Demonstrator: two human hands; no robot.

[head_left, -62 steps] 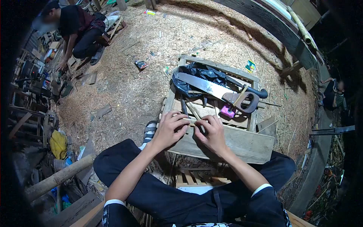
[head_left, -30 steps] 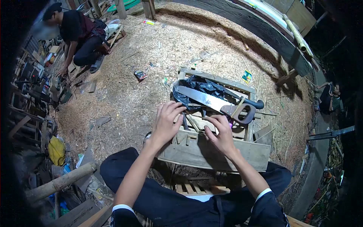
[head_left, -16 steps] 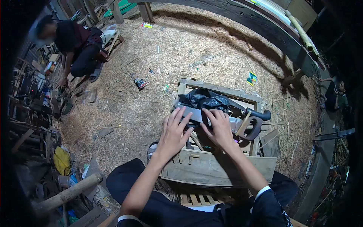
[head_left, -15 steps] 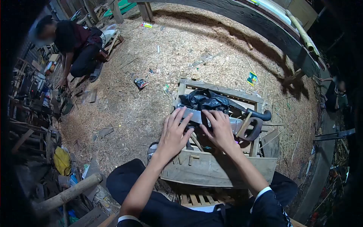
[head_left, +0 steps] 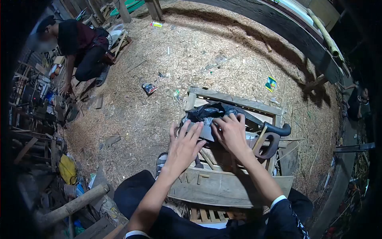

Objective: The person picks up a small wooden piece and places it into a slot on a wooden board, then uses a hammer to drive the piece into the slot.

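Observation:
My left hand [head_left: 184, 146] lies with its fingers stretched out over the saw blade's near end, at the front of a black plastic bag [head_left: 205, 112]. My right hand [head_left: 231, 134] has bent fingers closed on the bag's edge; its fingertips are partly hidden. The bag's mouth gapes a little, showing a dark inside and some pale crumpled material. Under my hands lies a handsaw with a brown handle [head_left: 267, 145], its blade mostly covered. A second tool with a black handle [head_left: 279, 129] rests behind it. All of these sit on a wooden crate [head_left: 223, 189].
Wood shavings cover the ground [head_left: 139, 111]. Small wrappers [head_left: 149, 88] lie on it. A person [head_left: 81, 51] crouches at the upper left beside piled scrap; another person [head_left: 358, 101] is at the far right. A long beam [head_left: 294, 36] crosses the top right.
My right hand has shifted from the saw blade onto the bag, and its fingers have curled. The bag has spread toward me and its mouth shows. My left hand stays nearly in place.

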